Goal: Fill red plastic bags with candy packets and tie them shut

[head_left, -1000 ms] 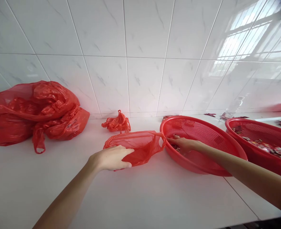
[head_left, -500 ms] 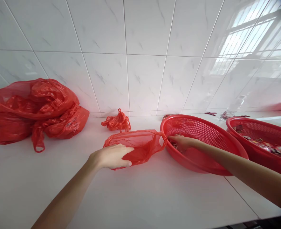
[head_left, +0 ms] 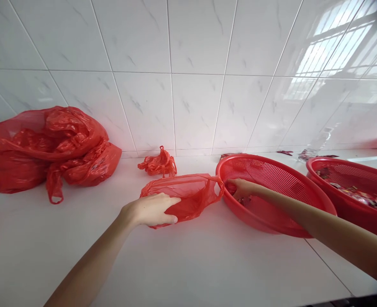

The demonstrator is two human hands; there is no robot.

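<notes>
My left hand [head_left: 153,209] lies at a thin red plastic carrier bag [head_left: 193,204], its thumb and index finger stretched apart at the bag's mouth. The remaining fingers are partly hidden. The bag lies on its side, and its right handle loop touches the rim of a red perforated plastic basket [head_left: 281,164]. Down inside that basket, at its left end, is my right hand [head_left: 241,189], with fingers curled among small packets [head_left: 246,200]. Something reddish shows by the fingertips, but I cannot make out what they hold.
A big heap of red plastic bags [head_left: 70,145] sits at the left. One crumpled red bag [head_left: 158,164] lies near the tiled wall [head_left: 195,111]. On the right stand a second red basket [head_left: 351,204] with many small packets and a clear plastic bottle [head_left: 316,145].
Inside the basket my right hand has shifted slightly, its fingers now more curled and a reddish item showing beside them. My left hand and the bag stay as they were.
</notes>
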